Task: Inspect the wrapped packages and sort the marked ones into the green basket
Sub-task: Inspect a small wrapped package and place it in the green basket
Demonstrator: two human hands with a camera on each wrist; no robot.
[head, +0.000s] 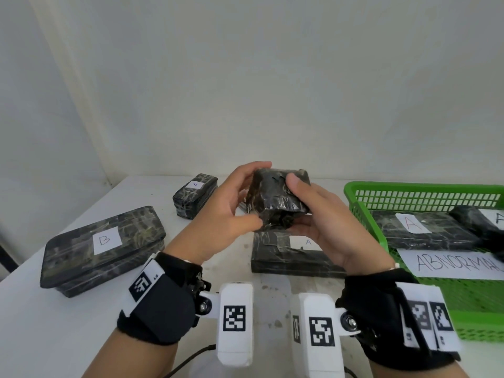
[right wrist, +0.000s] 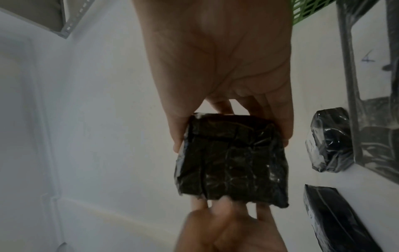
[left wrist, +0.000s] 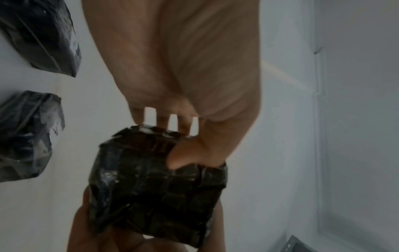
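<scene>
A small package in dark crinkled wrap (head: 275, 197) is held up over the white table (head: 54, 323) between both hands. My left hand (head: 240, 197) grips its left side, fingers over the top and thumb at the lower front. My right hand (head: 308, 211) grips its right side, thumb on top and fingers beneath. I cannot make out a white label on the faces that show. The left wrist view shows the package (left wrist: 157, 184) under the left thumb (left wrist: 190, 150). In the right wrist view the package (right wrist: 233, 162) sits between both hands. The green basket (head: 354, 192) stands at the right.
The basket holds a flat package labelled A (head: 411, 223), another dark package (head: 474, 222) and a sheet reading ABNORMAL (head: 450, 264). On the table lie a large package labelled B (head: 103, 241), a small one labelled A (head: 195, 195) and a flat one labelled A (head: 294, 255) under my hands.
</scene>
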